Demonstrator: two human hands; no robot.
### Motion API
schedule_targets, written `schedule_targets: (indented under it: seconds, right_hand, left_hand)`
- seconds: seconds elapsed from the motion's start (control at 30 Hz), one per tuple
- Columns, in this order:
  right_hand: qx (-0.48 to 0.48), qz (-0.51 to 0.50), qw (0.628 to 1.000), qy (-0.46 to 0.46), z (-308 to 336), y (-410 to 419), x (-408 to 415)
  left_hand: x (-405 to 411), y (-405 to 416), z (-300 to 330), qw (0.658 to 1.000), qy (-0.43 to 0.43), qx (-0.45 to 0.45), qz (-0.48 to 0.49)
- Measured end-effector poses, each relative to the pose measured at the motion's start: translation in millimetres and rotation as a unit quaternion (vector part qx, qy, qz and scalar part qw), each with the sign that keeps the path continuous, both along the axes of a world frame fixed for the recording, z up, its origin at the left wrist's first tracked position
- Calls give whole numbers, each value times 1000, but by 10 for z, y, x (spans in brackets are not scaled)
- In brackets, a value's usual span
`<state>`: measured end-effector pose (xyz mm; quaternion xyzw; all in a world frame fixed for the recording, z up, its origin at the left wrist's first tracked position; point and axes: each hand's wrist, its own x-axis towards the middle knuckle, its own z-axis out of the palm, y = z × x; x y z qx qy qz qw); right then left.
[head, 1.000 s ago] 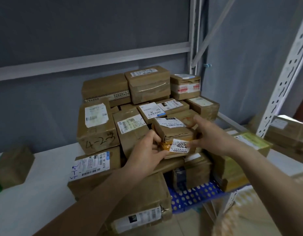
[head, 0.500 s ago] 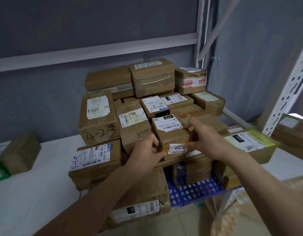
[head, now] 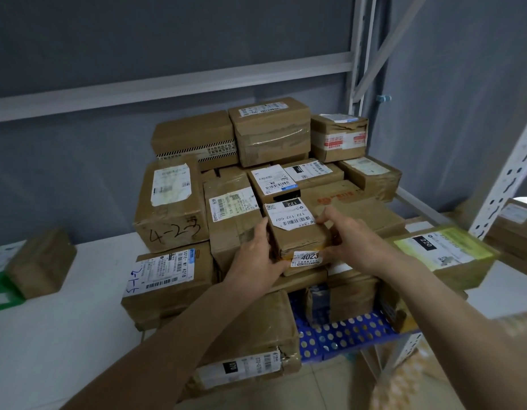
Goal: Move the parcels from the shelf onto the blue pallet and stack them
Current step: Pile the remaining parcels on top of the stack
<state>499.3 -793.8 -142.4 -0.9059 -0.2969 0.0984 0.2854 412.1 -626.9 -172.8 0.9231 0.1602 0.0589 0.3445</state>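
A small brown parcel (head: 297, 232) with a white "122" label on top and a "4023" sticker on its front sits on the front of a tall stack of several cardboard parcels (head: 256, 161). My left hand (head: 258, 255) grips its left side and lower front corner. My right hand (head: 349, 235) grips its right side, fingers curled on the top edge. The stack stands on the blue pallet (head: 345, 335), whose perforated edge shows at the lower right below the parcels.
A white shelf surface (head: 49, 335) lies left, with a brown parcel (head: 40, 261) and a green-and-white box (head: 2, 276). A yellow-green labelled parcel (head: 443, 253) sits right of the stack. White perforated shelf uprights (head: 505, 179) and more parcels (head: 516, 226) stand at the right.
Both hands carried the small parcel forward and set it down onto the front of the stack; its top label now faces up. The view rose slightly.
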Motion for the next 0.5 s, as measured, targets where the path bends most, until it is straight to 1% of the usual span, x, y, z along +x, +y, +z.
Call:
schedule_targets:
  seconds: [0.1,0.3,0.4,0.5]
  right_hand:
    - [-18,9,1000,6,-40,15,-5]
    - [-43,4,999,-3,27,67,12]
    - [-88,19,996,-4,127,78,4]
    - [-103,22,994,-34,286,152,-38]
  left_hand:
    - [17,13,-7,999,34,27,-19]
    - [32,34,47,996,49,60,-35]
    - [-6,62,168,990,68,110,-56]
    - [-74,117,372,985,56,149,-62]
